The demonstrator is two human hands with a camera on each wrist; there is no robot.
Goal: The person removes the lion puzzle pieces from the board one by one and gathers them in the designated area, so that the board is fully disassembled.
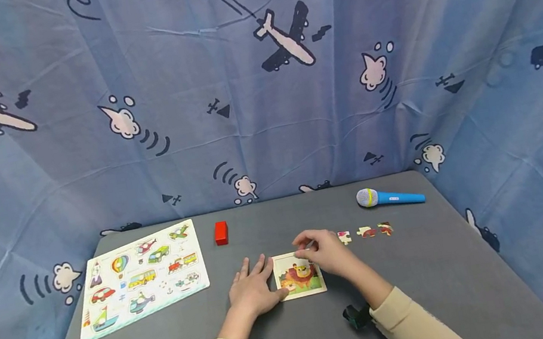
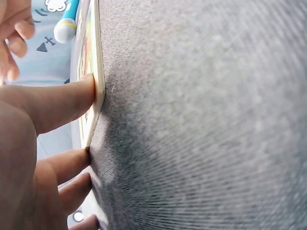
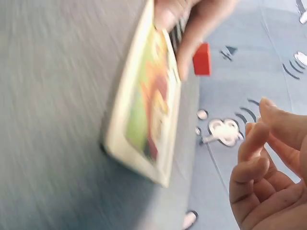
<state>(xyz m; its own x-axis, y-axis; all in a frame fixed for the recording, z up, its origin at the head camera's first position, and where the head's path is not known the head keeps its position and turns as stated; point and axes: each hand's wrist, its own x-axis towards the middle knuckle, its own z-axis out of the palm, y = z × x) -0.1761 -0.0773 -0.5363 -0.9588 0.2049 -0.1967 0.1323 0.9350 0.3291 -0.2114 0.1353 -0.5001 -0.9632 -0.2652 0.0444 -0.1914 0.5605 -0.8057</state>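
A small square jigsaw puzzle (image 1: 301,276) with a lion-like animal picture sits in a pale wooden frame (image 3: 115,134) on the table. My left hand (image 1: 253,291) lies spread at its left side. Its thumb (image 2: 79,96) presses the frame's near-left corner, while the other fingers rest along the left edge. My right hand (image 1: 326,249) hovers over the far-right corner, fingers loosely curled and no piece showing between them. Three loose jigsaw pieces (image 1: 367,232) lie in a row just right of that hand.
A white picture board (image 1: 144,283) with vehicles lies at the left. A red block (image 1: 221,233) stands farther back, near the middle. At the back right lies a blue toy microphone (image 1: 391,197). Behind the grey table (image 1: 434,286) hangs a blue curtain (image 1: 239,108) with airplane prints.
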